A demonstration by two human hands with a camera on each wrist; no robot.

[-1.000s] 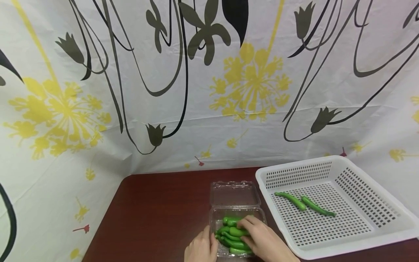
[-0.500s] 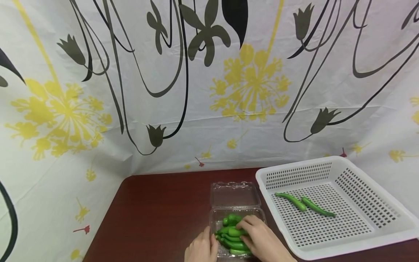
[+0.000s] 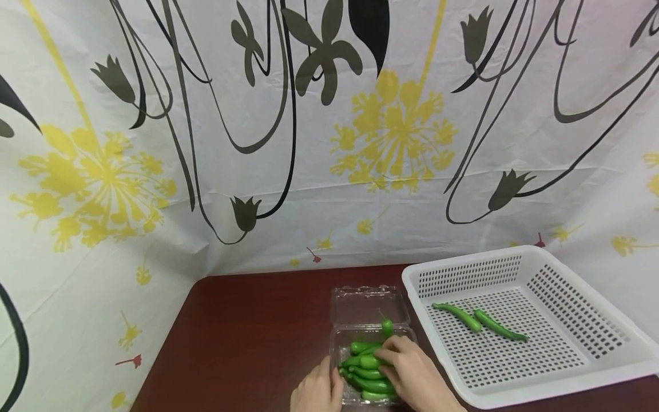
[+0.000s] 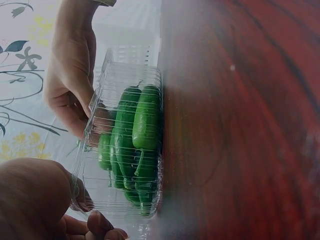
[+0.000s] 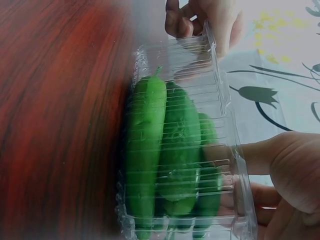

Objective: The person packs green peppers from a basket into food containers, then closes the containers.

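Observation:
A clear hinged plastic box (image 3: 337,337) sits with its lid laid back, several green peppers (image 3: 373,386) lying crosswise inside. My left hand (image 3: 315,389) holds the box's left rim; in the left wrist view its thumb and fingers are at the wall's corner. Reaching in from the right, my right hand (image 3: 412,372) holds a green pepper (image 3: 387,328) whose stem end points up above the knuckles, the rest hidden by the hand. Through the ribbed wall, the right wrist view shows its thumb and fingers inside the box, close to the peppers.
At the right stands a white perforated basket (image 3: 520,389) with two green peppers (image 3: 499,326) on its floor. The dark red table (image 3: 247,337) stretches left of the box. A patterned cloth (image 3: 309,171) hangs behind the table.
A pepper's stem end now stands up above my right hand, near the box's back rim. The right hand has shifted only slightly; my left hand keeps its place on the box.

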